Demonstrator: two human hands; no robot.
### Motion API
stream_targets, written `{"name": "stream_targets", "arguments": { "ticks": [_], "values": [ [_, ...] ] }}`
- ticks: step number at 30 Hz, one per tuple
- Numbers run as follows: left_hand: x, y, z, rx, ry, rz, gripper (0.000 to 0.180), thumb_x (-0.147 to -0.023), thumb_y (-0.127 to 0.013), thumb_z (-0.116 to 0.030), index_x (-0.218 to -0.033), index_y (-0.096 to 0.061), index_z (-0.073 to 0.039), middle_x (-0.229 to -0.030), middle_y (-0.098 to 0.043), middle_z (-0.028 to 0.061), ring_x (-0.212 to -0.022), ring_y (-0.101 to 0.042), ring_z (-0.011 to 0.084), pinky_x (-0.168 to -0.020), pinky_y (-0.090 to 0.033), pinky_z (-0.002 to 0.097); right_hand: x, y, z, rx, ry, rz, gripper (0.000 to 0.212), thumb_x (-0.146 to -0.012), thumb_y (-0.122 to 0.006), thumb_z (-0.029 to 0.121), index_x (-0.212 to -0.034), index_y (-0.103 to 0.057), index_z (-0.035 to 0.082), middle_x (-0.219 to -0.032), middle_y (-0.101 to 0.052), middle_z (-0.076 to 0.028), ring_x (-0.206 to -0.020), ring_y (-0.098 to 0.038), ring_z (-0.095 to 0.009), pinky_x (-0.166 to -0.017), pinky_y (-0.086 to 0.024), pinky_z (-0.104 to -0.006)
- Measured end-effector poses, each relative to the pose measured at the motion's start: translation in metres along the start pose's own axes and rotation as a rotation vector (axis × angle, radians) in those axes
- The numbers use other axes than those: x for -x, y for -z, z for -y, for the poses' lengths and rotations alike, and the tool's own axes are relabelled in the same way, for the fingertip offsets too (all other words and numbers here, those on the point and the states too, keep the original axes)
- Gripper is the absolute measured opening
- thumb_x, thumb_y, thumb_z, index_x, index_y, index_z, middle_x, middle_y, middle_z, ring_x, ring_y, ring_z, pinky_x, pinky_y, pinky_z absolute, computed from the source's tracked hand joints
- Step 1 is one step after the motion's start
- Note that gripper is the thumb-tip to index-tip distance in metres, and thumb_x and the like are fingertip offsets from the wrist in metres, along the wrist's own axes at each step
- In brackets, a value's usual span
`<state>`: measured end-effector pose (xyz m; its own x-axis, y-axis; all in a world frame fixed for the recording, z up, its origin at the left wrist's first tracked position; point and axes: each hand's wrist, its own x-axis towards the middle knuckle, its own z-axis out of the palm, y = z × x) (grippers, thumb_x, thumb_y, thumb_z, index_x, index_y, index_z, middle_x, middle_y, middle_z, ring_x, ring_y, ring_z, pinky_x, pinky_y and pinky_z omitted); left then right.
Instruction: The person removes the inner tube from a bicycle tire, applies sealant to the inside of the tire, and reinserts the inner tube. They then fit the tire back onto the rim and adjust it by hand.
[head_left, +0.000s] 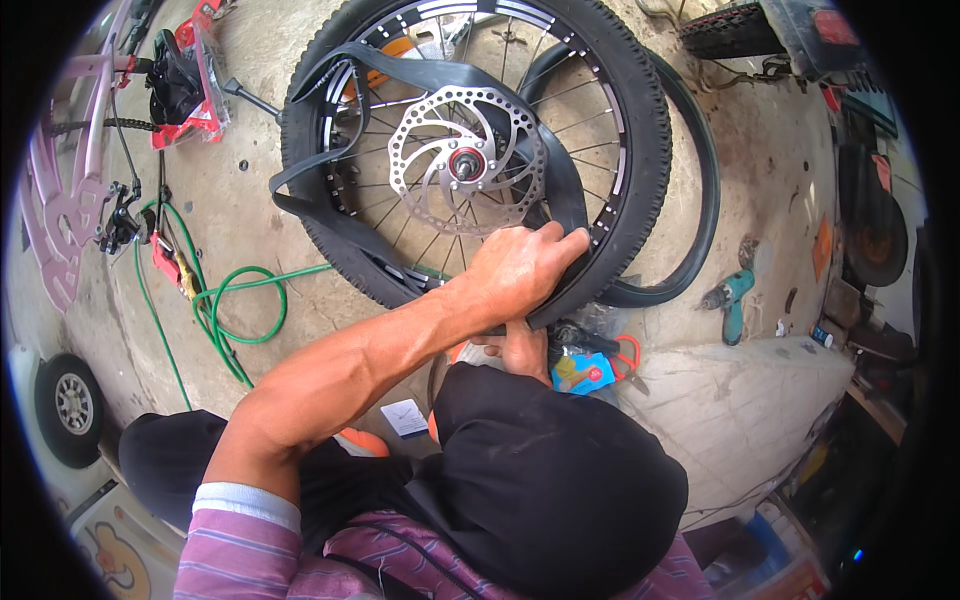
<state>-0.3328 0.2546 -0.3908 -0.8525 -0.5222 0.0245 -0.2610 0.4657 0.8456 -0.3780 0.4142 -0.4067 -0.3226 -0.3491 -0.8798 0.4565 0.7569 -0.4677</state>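
Observation:
A bicycle wheel (pixel 612 130) with a knobby black tire (pixel 648 130) leans in front of me, its silver disc brake rotor (pixel 520 120) facing up. A flat black inner tube (pixel 560 180) drapes loosely across the spokes and over the left rim. My left hand (pixel 525 265) reaches across from the lower left, closed at the near rim where the tube meets the tire; its fingertips are hidden. Below it, my right hand (pixel 522 350) is closed at the tire's near edge, its forearm hidden behind my black-clad knee (pixel 560 480).
Behind the wheel's right side lies a smooth black rubber ring (pixel 708 180). Orange-handled scissors (pixel 628 362) and a blue packet (pixel 584 374) sit beside my knee. A teal power drill (pixel 735 300) is farther right. Green hose (pixel 275 310) and a pink bike frame (pixel 60 200) are left.

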Motion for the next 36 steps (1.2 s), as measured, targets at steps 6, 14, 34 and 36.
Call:
{"name": "stream_targets", "arguments": {
  "ticks": [6,14,34,36],
  "values": [
    [-0.012,-0.014,-0.008,0.233,0.24,-0.213,0.018,-0.102,-0.064,-0.01,-0.119,-0.068,-0.006,-0.104,-0.074,0.0208,-0.096,-0.073,0.046,-0.08,-0.06,0.0539,0.002,0.0,0.004,0.033,0.0,-0.06,0.052,-0.111,-0.058,0.044,-0.13,-0.065,-0.003,-0.099,-0.08,-0.013,-0.075,-0.082,-0.024,-0.057,-0.056,-0.0293],
    [0.028,0.015,-0.002,0.277,0.121,-0.146,0.021,-0.096,-0.071,-0.008,-0.116,-0.069,-0.004,-0.102,-0.072,0.0177,-0.094,-0.072,0.0451,-0.08,-0.058,0.0537,0.008,-0.006,0.024,0.122,0.015,-0.083,0.05,-0.109,-0.053,0.04,-0.131,-0.065,-0.003,-0.104,-0.08,-0.015,-0.071,-0.08,-0.022,-0.056,-0.055,-0.0299],
    [0.06,0.03,0.033,-0.204,0.405,0.353,0.036,-0.1,-0.066,-0.036,-0.085,-0.078,-0.004,-0.084,-0.076,0.0234,-0.08,-0.075,0.045,-0.073,-0.059,0.0547,0.004,-0.004,0.014,0.151,0.021,-0.092,0.052,-0.109,-0.046,0.04,-0.123,-0.067,-0.005,-0.096,-0.08,-0.017,-0.069,-0.079,-0.025,-0.061,-0.055,-0.0335],
    [0.058,0.031,0.036,-0.212,0.372,0.416,0.038,-0.101,-0.065,-0.037,-0.086,-0.08,-0.005,-0.085,-0.077,0.0236,-0.081,-0.076,0.0447,-0.073,-0.059,0.0548,0.002,-0.003,0.012,0.18,0.012,-0.098,0.051,-0.108,-0.045,0.041,-0.119,-0.068,-0.004,-0.092,-0.08,-0.016,-0.069,-0.079,-0.024,-0.062,-0.054,-0.0328]
  ]
}}
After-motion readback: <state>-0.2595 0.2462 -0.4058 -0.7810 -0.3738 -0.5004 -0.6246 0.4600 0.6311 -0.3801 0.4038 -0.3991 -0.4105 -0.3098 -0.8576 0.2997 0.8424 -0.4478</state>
